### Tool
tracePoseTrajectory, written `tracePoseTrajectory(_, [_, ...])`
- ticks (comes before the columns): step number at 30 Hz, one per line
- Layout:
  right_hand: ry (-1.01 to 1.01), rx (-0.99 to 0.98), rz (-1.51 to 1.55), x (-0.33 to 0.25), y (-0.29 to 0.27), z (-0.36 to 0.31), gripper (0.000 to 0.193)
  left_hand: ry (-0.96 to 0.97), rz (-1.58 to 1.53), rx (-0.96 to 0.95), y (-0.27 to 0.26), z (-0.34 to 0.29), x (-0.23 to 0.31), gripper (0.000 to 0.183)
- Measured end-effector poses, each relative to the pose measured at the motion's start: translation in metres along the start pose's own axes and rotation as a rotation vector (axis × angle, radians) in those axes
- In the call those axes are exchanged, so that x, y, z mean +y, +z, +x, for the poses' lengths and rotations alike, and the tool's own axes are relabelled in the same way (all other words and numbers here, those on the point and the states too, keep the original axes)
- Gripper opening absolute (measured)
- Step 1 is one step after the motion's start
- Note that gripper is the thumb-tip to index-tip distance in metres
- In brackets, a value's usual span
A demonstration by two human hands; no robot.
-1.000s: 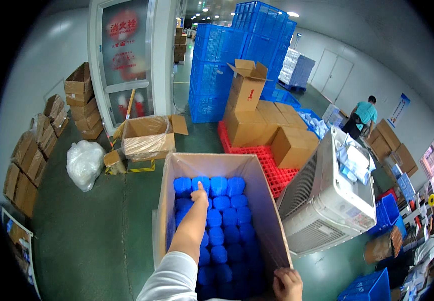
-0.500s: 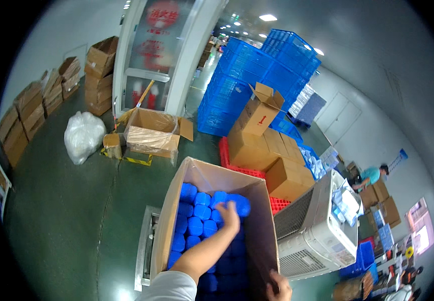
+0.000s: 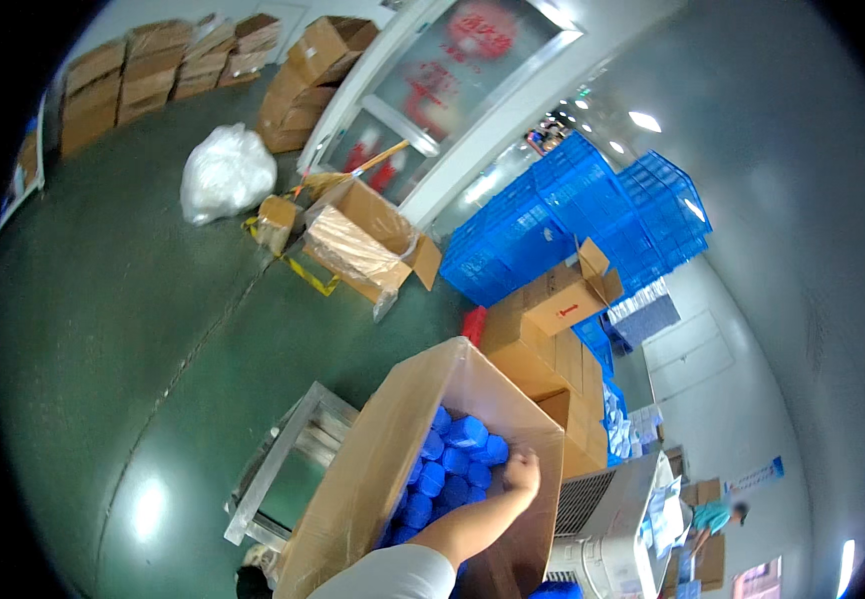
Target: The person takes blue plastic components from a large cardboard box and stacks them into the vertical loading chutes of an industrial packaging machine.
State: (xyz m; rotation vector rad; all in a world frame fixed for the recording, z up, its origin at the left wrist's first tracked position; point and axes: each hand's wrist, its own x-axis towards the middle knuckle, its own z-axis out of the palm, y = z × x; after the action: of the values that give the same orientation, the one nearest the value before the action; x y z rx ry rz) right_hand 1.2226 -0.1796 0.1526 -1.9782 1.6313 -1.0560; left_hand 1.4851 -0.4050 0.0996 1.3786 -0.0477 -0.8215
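A tall open cardboard box [image 3: 382,459] stands in front of me, tilted in the view. Several rounded blue blocks [image 3: 430,479] are packed inside it, their exact kind unclear. My left hand [image 3: 522,471] reaches into the box, close to its right inner wall and just right of the blue blocks. Its fingers are blurred, and I see no block in them. My right hand is out of view. Another blue item [image 3: 556,590] shows at the lower edge, right of the box; most of it is cut off.
A metal frame [image 3: 297,454] sits left of the box. Beyond are an open carton [image 3: 362,235], a white plastic bag [image 3: 228,175] and stacked blue crates [image 3: 572,215]. To the right are cartons [image 3: 542,349] and a white appliance [image 3: 602,519]; a person [image 3: 712,516] is farther off.
The view has turned and shifted. My left hand has left the far blue block it was on and is now by the box's right wall. My right hand has gone out of view.
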Motion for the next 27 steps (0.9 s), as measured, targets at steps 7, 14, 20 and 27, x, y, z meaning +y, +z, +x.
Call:
tracePoseTrajectory(7, [0.107,-0.161,-0.015,-0.080,0.037,-0.051,0.070,-0.063,0.377,0.406,-0.043,0.086,-0.036,0.075])
tracePoseTrajectory(14, [0.005,-0.159,-0.174,-0.085,0.047,-0.054,0.065,0.018,0.343,0.483,-0.056,0.123,-0.063,0.071])
tracePoseTrajectory(20, [0.024,-0.147,-0.076,-0.084,0.043,-0.057,0.059,0.087,0.069,0.309,-0.065,0.116,-0.049,0.058])
tracePoseTrajectory(27, [0.142,0.064,0.035,-0.081,0.022,-0.074,0.042,0.037,-0.460,0.275,-0.064,0.106,-0.050,0.062])
